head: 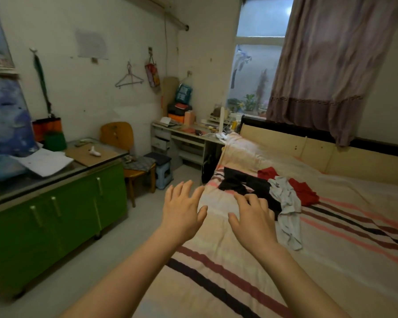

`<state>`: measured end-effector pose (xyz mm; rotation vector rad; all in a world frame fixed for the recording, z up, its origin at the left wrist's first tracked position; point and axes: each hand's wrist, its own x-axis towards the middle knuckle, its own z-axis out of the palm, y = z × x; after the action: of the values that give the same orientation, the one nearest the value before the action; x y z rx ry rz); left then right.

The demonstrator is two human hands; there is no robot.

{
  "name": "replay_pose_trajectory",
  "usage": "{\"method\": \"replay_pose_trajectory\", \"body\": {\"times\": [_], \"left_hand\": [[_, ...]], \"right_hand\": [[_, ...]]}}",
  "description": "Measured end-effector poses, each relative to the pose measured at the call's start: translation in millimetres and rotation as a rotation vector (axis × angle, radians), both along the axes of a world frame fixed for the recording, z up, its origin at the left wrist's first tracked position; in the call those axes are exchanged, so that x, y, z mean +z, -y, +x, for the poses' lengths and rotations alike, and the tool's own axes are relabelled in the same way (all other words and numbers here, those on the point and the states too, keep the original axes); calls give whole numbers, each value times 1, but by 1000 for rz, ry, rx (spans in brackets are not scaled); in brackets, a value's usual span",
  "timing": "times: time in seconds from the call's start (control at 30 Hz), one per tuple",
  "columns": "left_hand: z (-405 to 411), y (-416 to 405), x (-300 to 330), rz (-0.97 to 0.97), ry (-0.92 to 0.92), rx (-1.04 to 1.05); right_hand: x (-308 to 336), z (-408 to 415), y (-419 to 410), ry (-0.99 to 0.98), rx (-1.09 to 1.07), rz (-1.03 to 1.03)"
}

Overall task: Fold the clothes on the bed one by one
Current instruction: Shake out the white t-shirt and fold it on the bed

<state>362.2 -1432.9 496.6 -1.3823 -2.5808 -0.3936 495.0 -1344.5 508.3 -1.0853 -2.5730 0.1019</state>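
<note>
Bare left hand (182,208), right hand (253,218) outstretched; fingers spread

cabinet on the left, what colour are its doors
Bright green, with pale handles; the cabinet shows best in the head view.

The bed (331,271) in front of me wears a cream sheet (251,260) crossed by pink, maroon and dark stripes. Its pale wooden headboard (319,152) runs along the far side. A heap of clothes lies on the sheet, nearer the headboard than I am. In that heap, the black garment (244,182) is spread out flat on the side away from the headboard. The grey-white garment (285,203) lies crumpled against its edge and partly over it, trailing down the sheet away from the headboard. The red garment (303,191) sits just beyond, between the grey-white one and the headboard, partly tucked under it.
</note>
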Motion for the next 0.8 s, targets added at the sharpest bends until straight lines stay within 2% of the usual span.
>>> {"method": "replay_pose_trajectory", "body": {"times": [0.3, 0.47, 0.8], "left_hand": [[-181, 52, 4, -103, -28, -93], [-268, 64, 3, -96, -45, -83], [-416, 33, -17, -132, -72, -164]], "right_hand": [[-12, -182, 57, -62, -75, -73], [-13, -263, 64, -65, -93, -90], [-47, -412, 36, -88, -150, -97]]}}
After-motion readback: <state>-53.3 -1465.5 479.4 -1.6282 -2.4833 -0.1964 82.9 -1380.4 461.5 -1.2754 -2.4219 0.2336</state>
